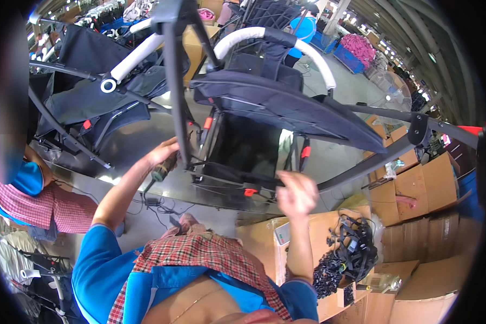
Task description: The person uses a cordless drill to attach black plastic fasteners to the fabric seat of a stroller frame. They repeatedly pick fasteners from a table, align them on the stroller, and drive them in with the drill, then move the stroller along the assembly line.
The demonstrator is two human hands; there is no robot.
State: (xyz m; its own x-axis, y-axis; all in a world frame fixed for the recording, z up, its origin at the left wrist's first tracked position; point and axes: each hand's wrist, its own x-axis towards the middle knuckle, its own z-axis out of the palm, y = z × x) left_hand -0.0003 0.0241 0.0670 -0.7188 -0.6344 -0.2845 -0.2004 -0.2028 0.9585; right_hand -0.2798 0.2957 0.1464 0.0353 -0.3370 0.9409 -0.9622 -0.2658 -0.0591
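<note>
A black stroller frame (221, 175) stands on the shiny worktable (132, 148) in front of me, its dark fabric canopy (286, 105) spread across the middle. Orange-red clips (250, 192) show low on the frame. My left hand (164, 153) is closed around a dark green cylindrical tool (164, 168), which looks like an electric screwdriver; its tip is hidden behind a frame tube. By the frame's lower right corner is my right hand (297, 194), fingers curled in and blurred by motion. Whatever it may hold does not show.
Another dark stroller (113, 97) stands on the left of the table. A person in a checked apron (54, 202) is at my left. Cables (156, 204) lie on the floor. Near my right arm, a cardboard surface (259, 237) carries black straps (356, 243) and small black parts (329, 270). Cardboard boxes (424, 186) stand beyond.
</note>
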